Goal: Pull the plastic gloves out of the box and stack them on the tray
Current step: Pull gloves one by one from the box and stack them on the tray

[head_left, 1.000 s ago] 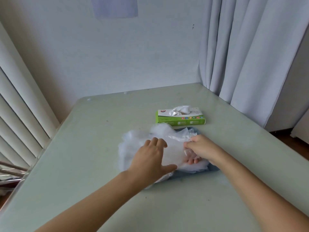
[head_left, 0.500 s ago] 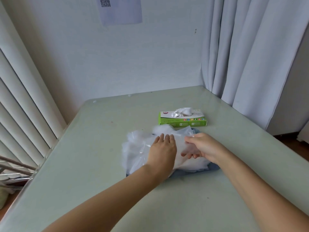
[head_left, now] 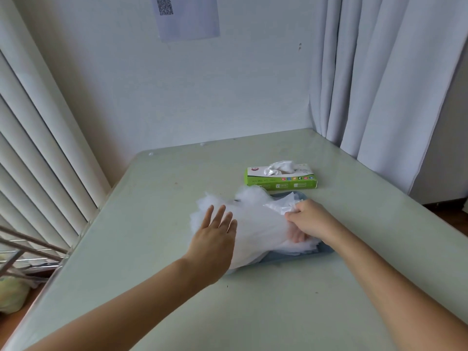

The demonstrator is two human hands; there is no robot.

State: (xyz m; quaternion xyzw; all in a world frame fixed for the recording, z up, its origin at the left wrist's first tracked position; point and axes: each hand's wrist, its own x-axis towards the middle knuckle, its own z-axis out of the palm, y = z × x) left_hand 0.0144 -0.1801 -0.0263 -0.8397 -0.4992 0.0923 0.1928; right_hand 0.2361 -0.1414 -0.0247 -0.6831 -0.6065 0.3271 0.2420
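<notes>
Two hands are working the stack: my left hand [head_left: 215, 234] is lying flat with fingers straight over the left side of the glove pile [head_left: 253, 224], gripping nothing, though I cannot tell if it is actually touching. My right hand [head_left: 312, 221] is pinching the top glove [head_left: 279, 207] by its crinkled edge, thumb against curled fingers, at the pile's right side. I'm judging this step as laying that glove down and smoothing it, so I'm aiming to press with the flat palm while easing the pinched edge outward slowly, since the film is looking light, clingy and likely to lift or slide. The pile is sitting on the blue-grey tray [head_left: 298, 257], puffy and translucent white, spilling over its left end onto the table [head_left: 253, 312]. The green box [head_left: 281, 182] is standing just behind the tray, a spare glove [head_left: 279, 167] poking out of its top slot.
</notes>
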